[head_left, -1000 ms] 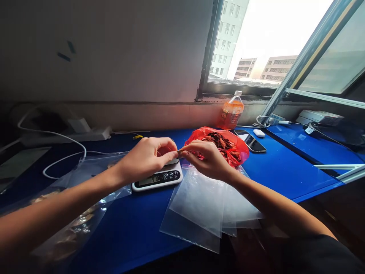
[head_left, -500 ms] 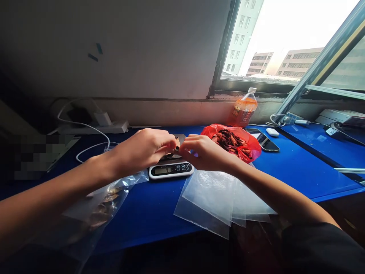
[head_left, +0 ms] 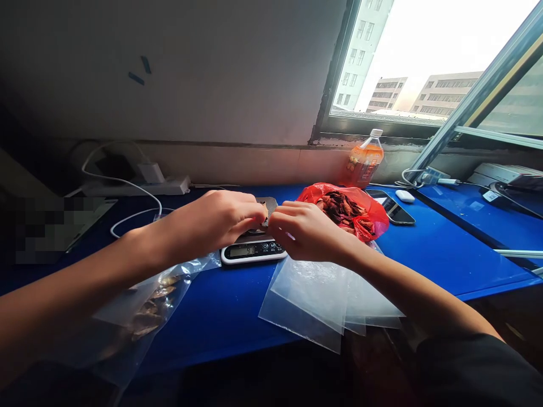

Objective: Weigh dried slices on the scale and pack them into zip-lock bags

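Above the digital kitchen scale [head_left: 254, 252], my left hand [head_left: 212, 219] pinches a small dried brown piece [head_left: 266, 212] between thumb and fingers. My right hand [head_left: 303, 229] meets it from the other side, its fingers closed at the same piece; most of its fingertips are hidden. Part of the scale's grey plate shows behind the fingers, and its display is lit. A red plastic bag [head_left: 382, 217] lies open beyond my right hand, full of dark dried pieces [head_left: 339, 209]. Under my left forearm is a clear bag [head_left: 180, 299] with several dried pieces inside.
Flat clear bags [head_left: 309, 294] lie fanned at the blue table's [head_left: 220, 322] front edge. Behind the red bag stand an orange drink bottle [head_left: 365, 161], a phone [head_left: 392, 209] and a white earbud case [head_left: 405, 196]. A power strip [head_left: 169, 186] with a white cable lies back left.
My right hand has shifted slightly and now covers more of the scale's right buttons. Both hands stay close together over the plate. The view has moved a little.
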`<act>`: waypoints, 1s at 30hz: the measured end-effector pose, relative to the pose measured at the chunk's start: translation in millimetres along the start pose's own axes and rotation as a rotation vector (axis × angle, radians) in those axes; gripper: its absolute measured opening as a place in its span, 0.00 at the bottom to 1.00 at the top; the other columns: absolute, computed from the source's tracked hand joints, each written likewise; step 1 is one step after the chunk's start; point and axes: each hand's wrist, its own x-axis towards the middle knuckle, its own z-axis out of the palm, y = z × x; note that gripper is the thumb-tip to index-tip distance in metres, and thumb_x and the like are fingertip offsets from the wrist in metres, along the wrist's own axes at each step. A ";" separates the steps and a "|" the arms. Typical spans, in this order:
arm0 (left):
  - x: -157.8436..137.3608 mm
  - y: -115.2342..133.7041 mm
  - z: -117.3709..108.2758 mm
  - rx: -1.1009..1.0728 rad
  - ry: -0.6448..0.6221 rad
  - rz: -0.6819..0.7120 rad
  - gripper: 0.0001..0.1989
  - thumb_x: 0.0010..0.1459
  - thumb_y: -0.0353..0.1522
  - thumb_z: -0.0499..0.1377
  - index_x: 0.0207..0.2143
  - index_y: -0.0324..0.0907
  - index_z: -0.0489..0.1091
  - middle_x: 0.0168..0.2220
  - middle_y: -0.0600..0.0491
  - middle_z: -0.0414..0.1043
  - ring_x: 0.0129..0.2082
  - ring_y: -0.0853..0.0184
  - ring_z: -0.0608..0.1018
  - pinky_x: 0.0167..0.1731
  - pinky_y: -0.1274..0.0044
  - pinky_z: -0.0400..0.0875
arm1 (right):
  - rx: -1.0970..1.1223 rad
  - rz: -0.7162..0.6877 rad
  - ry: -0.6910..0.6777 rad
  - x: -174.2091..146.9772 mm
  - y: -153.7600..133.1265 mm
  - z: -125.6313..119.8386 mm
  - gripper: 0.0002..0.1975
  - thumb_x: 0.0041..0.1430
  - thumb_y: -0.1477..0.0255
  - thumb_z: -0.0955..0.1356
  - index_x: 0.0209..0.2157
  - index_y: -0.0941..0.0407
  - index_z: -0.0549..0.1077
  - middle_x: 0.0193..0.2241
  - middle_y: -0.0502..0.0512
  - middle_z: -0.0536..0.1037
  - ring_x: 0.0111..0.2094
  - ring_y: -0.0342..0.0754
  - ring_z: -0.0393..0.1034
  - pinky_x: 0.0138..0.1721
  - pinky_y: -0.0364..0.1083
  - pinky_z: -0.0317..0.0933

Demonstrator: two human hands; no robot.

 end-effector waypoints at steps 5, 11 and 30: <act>-3.6 5.0 6.7 0.180 -0.080 0.050 0.15 0.65 0.26 0.49 0.36 0.42 0.76 0.35 0.49 0.78 0.32 0.62 0.76 0.35 0.72 0.68 | 0.207 0.116 -0.203 -0.4 1.9 5.9 0.11 0.62 0.79 0.63 0.26 0.55 0.63 0.24 0.47 0.67 0.24 0.40 0.55 0.28 0.43 0.49; -3.1 10.4 10.0 0.223 -0.102 0.029 0.13 0.62 0.22 0.51 0.32 0.41 0.74 0.33 0.51 0.75 0.30 0.65 0.73 0.33 0.74 0.65 | 0.276 0.119 -0.176 -3.8 6.2 12.9 0.13 0.62 0.80 0.63 0.24 0.55 0.60 0.23 0.46 0.64 0.24 0.39 0.54 0.27 0.42 0.48; 3.9 3.9 17.7 0.093 -0.085 0.029 0.16 0.63 0.27 0.48 0.32 0.43 0.75 0.32 0.50 0.76 0.31 0.63 0.75 0.33 0.72 0.66 | 0.240 0.127 -0.147 -8.3 4.1 13.1 0.11 0.60 0.81 0.64 0.24 0.55 0.64 0.24 0.48 0.68 0.26 0.42 0.58 0.30 0.43 0.50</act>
